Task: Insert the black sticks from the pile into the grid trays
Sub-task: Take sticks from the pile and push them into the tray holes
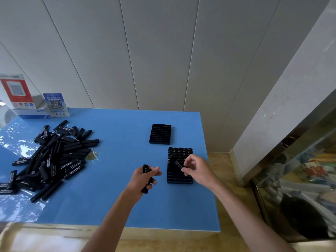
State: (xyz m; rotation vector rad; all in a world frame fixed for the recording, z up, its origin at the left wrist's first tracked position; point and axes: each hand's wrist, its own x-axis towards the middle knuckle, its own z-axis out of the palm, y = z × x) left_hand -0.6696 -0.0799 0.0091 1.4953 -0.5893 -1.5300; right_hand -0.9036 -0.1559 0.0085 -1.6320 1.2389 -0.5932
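Seating a stick [179, 164]: right hand [197, 170] pinches it tilted over the near grid tray [179, 176], far rows filled. Left hand [143, 178] grips spare sticks [146, 176]. Risk: the tilt jams it on a cell wall or knocks its neighbours. Sticks are slim, matte black, white print; pile [51, 158] lies well left on the glossy blue counter [116, 202]. Far tray [160, 134] sits empty.

grid trays [160, 134]: 2 | QR code signs [56, 104]: 2 | hands [141, 179]: 2 | stick pile [51, 159]: 1
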